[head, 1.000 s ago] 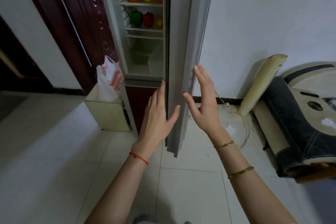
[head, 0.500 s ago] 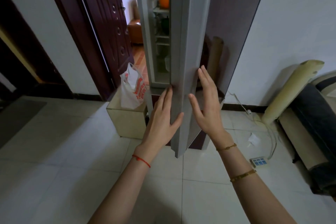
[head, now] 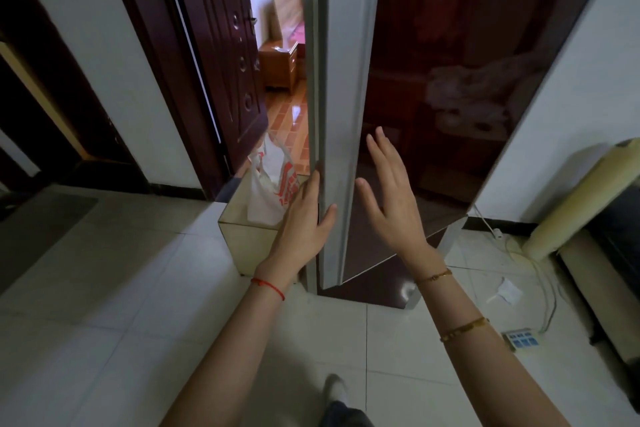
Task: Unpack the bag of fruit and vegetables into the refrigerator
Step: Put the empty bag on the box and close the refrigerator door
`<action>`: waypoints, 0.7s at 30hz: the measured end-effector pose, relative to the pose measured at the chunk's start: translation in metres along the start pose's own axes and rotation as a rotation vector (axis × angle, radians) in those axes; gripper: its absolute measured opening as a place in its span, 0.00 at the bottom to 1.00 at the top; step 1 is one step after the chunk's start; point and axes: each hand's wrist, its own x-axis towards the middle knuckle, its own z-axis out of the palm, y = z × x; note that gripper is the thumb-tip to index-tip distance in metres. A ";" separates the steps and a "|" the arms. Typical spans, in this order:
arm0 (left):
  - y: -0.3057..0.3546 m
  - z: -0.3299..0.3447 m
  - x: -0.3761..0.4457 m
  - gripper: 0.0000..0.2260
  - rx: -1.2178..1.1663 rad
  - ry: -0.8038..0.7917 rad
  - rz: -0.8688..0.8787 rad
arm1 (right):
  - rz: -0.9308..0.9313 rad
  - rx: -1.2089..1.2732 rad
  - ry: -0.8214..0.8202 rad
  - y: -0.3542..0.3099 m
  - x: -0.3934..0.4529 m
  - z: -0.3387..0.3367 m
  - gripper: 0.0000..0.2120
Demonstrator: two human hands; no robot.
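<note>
L hand (head: 304,218) flat on fridge door (head: 341,149) edge, R hand (head: 391,194) open by front, white bag (head: 273,187) on box (head: 249,236)

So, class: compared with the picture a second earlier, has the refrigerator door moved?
Yes. The refrigerator door has swung toward closed: the shelves of fruit seen earlier are now hidden. The left hand is on its edge; the right hand is open beside it.

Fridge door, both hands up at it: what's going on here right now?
A person stands at the fridge door, seen almost edge-on. The left hand lies flat against the door's grey edge, thumb on its face; the right hand is open, palm toward the dark glossy front, though contact isn't clear. Neither hand holds anything. The white plastic bag with red print sits on a pale box on the floor to the left. No produce is in view.
</note>
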 end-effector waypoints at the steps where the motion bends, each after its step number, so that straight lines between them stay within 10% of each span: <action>1: -0.005 -0.003 0.007 0.33 -0.013 0.006 -0.004 | -0.002 0.003 0.001 0.002 0.008 0.007 0.28; 21: -0.089 -0.024 0.187 0.39 -0.074 0.024 0.000 | -0.026 -0.078 -0.065 0.074 0.157 0.106 0.30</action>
